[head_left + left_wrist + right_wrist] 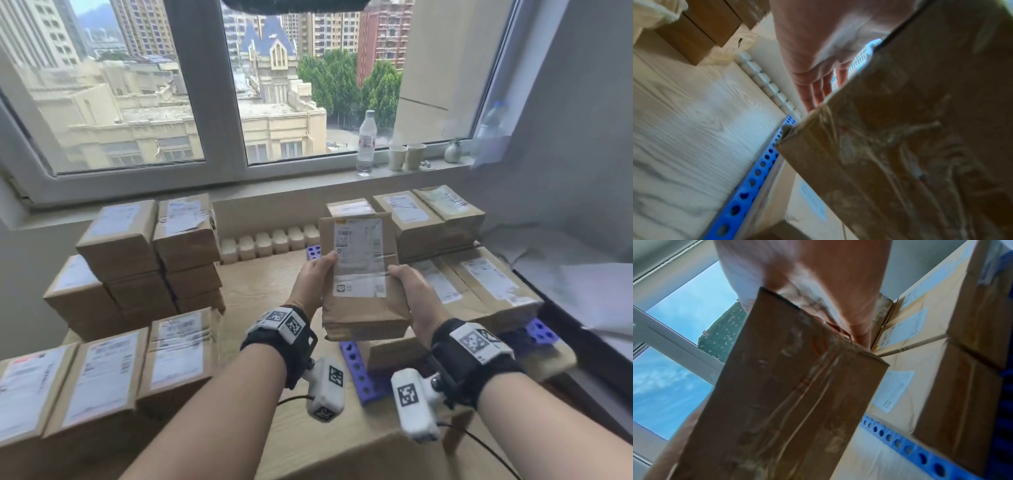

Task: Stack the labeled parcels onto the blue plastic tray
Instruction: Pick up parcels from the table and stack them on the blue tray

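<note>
Parcel (359, 274) sits mid-frame, raised above the blue tray (356, 371). I have my left hand (317, 277) and right hand (409, 284) each gripping one side, thumbs over its labeled face.

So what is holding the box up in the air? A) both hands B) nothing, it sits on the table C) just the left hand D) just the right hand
A: the left hand and right hand each grip a side of the box, which hangs above the table.

Big white-framed window (219, 102) across the far wall, daylight pouring in, tower blocks and green trees outside, pale sill (394, 173) carrying a water bottle (366, 144) and two paper cups (407, 156), light wood-grain table (260, 284) below, grey wall (589, 102) on the right
</note>
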Demonstrator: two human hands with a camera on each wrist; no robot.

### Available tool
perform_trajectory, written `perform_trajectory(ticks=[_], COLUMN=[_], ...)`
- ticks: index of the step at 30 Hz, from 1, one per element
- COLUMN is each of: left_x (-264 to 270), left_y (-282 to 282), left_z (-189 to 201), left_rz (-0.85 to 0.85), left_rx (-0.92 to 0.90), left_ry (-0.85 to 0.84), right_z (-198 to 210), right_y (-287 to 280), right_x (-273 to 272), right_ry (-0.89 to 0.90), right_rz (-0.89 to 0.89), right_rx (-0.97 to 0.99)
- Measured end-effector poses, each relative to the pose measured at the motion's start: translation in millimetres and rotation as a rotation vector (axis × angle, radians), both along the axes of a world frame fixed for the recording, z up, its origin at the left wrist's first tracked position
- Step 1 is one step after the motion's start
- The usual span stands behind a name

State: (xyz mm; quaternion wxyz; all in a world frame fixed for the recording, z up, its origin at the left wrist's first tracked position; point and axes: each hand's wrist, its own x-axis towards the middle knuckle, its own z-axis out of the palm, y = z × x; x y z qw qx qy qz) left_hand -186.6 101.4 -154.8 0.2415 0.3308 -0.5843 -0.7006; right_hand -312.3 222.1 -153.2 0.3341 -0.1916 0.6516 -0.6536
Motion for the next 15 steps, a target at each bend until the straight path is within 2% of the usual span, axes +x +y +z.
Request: perform_trajectory(ticks=[7,15], left_x=[-54,-103], left_y=[22,-10], left_z=[-27,-65], left_rz=[0.052,0.11], left_rx=[0.045,0.139], left_ry=[-0.062,-0.125], right_z=[-31,-52], right_y=[24,3], right_x=[-58,-105], right_ry=[-0.048,-0.151], right_rz=[0.036,0.098], right_rx=[0.11,0.223])
